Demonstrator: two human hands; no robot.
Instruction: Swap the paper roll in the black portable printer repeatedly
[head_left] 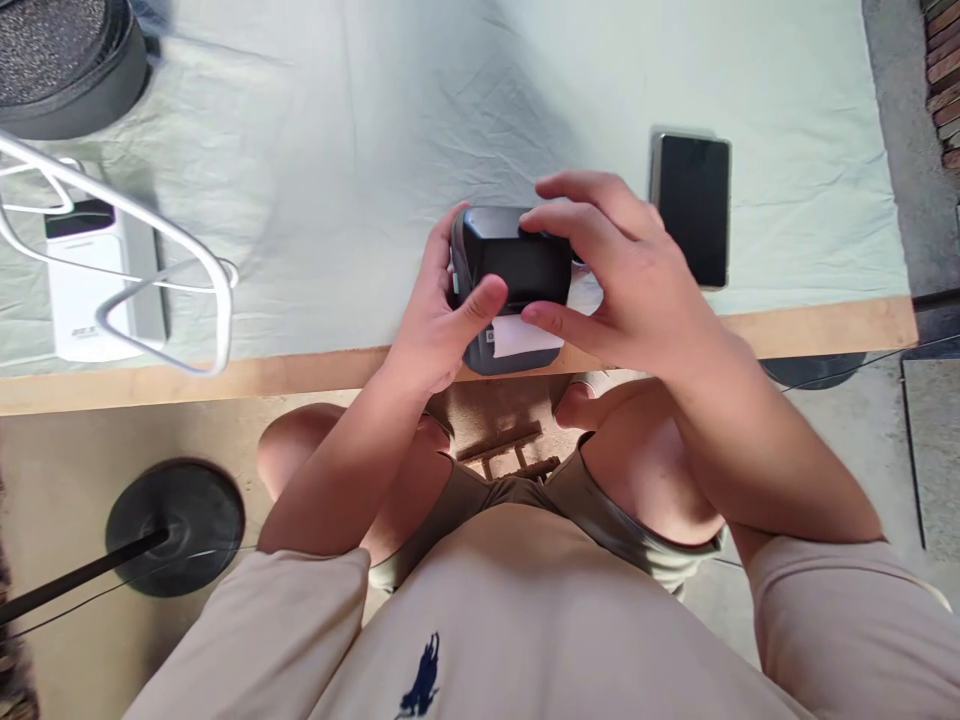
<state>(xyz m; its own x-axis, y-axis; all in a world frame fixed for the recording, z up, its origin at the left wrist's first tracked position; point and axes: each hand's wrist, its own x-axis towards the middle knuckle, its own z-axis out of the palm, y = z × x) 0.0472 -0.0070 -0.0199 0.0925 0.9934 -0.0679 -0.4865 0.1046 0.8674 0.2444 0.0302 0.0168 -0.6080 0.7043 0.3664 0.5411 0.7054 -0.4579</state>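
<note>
A small dark box-shaped device point(517, 265) with a white label on its near face sits at the near edge of the table point(225, 378). My left hand point(435, 320) grips its left side, the thumb lying across the top front. My right hand point(622, 275) arches over it from the right, with fingertips on its top and its front lower edge by the label.
A black phone point(691, 208) lies face up just right of the device. A white power bank point(94, 285) rests at the left under a white wire frame point(161, 270). A dark round object point(64, 60) is at the far left. A black stand base point(176, 525) is on the floor.
</note>
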